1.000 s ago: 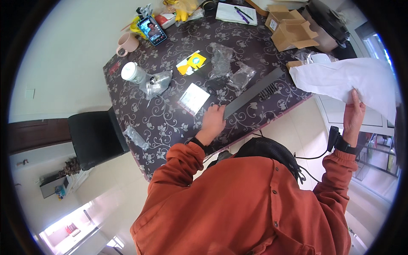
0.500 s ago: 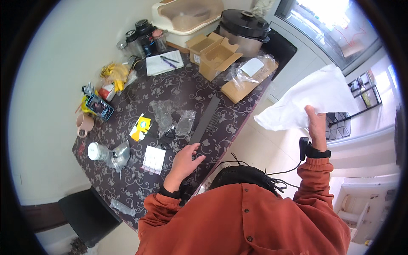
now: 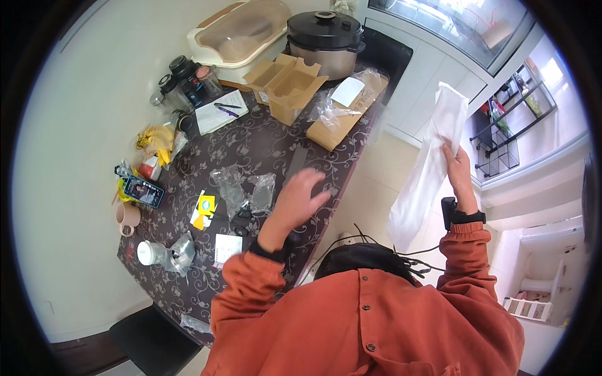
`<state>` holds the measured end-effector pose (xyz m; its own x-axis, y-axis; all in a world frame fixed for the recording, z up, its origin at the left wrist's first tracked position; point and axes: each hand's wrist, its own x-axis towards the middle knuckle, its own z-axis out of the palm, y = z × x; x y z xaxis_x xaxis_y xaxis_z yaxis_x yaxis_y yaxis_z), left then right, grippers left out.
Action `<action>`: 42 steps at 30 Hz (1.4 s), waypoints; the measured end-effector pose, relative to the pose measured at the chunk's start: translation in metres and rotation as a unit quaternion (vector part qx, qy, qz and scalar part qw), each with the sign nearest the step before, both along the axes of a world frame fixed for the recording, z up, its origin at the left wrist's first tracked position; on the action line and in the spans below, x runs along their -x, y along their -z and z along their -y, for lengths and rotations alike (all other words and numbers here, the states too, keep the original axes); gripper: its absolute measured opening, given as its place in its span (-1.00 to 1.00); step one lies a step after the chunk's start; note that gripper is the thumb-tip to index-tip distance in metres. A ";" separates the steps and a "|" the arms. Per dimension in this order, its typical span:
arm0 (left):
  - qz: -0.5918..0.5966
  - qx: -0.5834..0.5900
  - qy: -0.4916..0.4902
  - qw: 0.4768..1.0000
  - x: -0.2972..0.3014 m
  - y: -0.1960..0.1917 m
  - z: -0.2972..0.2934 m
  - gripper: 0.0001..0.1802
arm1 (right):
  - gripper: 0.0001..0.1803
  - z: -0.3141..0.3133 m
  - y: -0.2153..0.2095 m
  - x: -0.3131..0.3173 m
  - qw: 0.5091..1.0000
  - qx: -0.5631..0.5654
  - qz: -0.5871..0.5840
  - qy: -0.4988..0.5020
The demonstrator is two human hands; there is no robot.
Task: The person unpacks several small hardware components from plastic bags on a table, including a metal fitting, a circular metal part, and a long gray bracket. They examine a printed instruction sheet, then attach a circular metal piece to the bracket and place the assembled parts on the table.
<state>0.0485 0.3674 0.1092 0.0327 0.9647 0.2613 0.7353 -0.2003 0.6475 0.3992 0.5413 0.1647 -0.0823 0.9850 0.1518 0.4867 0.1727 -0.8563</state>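
Note:
My right hand point(image 3: 461, 175) is closed on a long white sheet or sleeve point(image 3: 426, 172), soft-looking and creased, which hangs out beyond the table's right edge. Whether anything is inside it I cannot tell. Over the table, my left hand point(image 3: 295, 210) has its fingers apart and holds nothing; it is slightly blurred. Beneath it lies a flat dark grey bar point(image 3: 296, 163), mostly hidden by the hand. To its left are crumpled clear plastic bags point(image 3: 229, 188) and a small black looped item point(image 3: 239, 228).
At the back stand an open cardboard box point(image 3: 285, 94), a large pot point(image 3: 326, 47) and a flat carton point(image 3: 345, 122). A phone point(image 3: 143, 191), a mug point(image 3: 127, 216), a white-lidded jar point(image 3: 145, 253) and a paper pad point(image 3: 227, 249) sit on the left.
The white sheet has swung from spread out sideways to hanging long and narrow. My left hand has moved up and right, over the grey bar. The view has shifted slightly.

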 end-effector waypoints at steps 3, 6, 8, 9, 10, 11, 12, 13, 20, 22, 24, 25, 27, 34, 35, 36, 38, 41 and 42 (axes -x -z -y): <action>-0.043 -0.055 -0.071 0.995 -0.008 0.007 -0.083 -0.39 | -0.63 -0.014 0.009 -0.007 0.999 0.032 -0.005 0.003; -0.140 -0.045 -0.131 0.980 -0.012 0.023 -0.160 -0.30 | -0.64 -0.029 0.019 -0.018 0.996 0.082 0.020 0.008; -0.206 -0.018 -0.146 0.968 -0.012 0.039 -0.201 -0.27 | -0.64 -0.038 0.027 -0.028 0.998 0.060 0.025 -0.008; -0.241 -0.017 -0.156 0.958 -0.013 0.050 -0.217 -0.25 | -0.65 -0.042 0.031 -0.032 0.998 0.050 0.028 -0.016; -0.273 -0.094 -0.176 0.941 -0.012 0.059 -0.230 -0.42 | -0.66 -0.049 0.036 -0.037 0.997 0.078 0.010 -0.008; -0.264 -0.005 -0.161 0.951 -0.008 0.067 -0.244 -0.48 | -0.66 -0.055 0.040 -0.041 0.996 0.085 -0.001 -0.008; -0.254 0.084 -0.144 0.953 -0.002 0.072 -0.257 -0.54 | -0.66 -0.061 0.045 -0.046 0.994 0.105 -0.028 -0.007; -0.236 0.192 -0.124 0.944 0.000 0.076 -0.267 -0.60 | -0.66 -0.067 0.051 -0.051 0.989 0.126 -0.080 -0.018; 0.477 0.038 -0.195 0.856 0.025 0.031 -0.250 -0.82 | -0.67 -0.130 0.077 -0.057 0.951 0.162 -0.260 0.036; 0.619 0.061 -0.221 0.751 0.040 0.008 -0.227 -0.83 | -0.64 -0.153 0.074 -0.048 0.965 0.171 -0.188 0.063; 0.716 0.056 -0.201 0.666 0.057 -0.008 -0.199 -0.79 | -0.56 -0.168 0.072 -0.025 0.954 0.148 -0.248 0.078; 0.766 0.069 -0.204 0.606 0.067 -0.014 -0.185 -0.76 | -0.51 -0.174 0.066 -0.016 0.957 0.131 -0.254 0.055; 0.790 0.104 -0.159 0.583 0.085 -0.023 -0.153 -0.80 | -0.47 -0.184 0.055 0.007 0.954 0.134 -0.269 0.014; 0.788 0.066 -0.275 0.547 0.095 -0.044 -0.081 -0.82 | -0.45 -0.191 0.046 0.060 0.932 0.162 -0.307 -0.100; 0.738 0.081 -0.259 0.618 0.090 -0.050 -0.076 -0.82 | -0.45 -0.190 0.048 0.062 0.935 0.184 -0.293 -0.080; 0.684 0.097 -0.242 0.682 0.087 -0.057 -0.073 -0.77 | -0.46 -0.190 0.051 0.064 0.934 0.191 -0.289 -0.091; 0.649 0.119 -0.102 0.744 0.083 -0.079 -0.075 -0.68 | -0.48 -0.189 0.055 0.068 0.933 0.191 -0.289 -0.100; 0.453 0.133 -0.187 0.862 0.058 -0.100 -0.105 -0.70 | -0.53 -0.179 0.055 0.058 0.939 0.180 -0.281 -0.087; 0.420 0.127 -0.180 0.881 0.048 -0.107 -0.115 -0.72 | -0.54 -0.176 0.053 0.053 0.944 0.182 -0.259 -0.091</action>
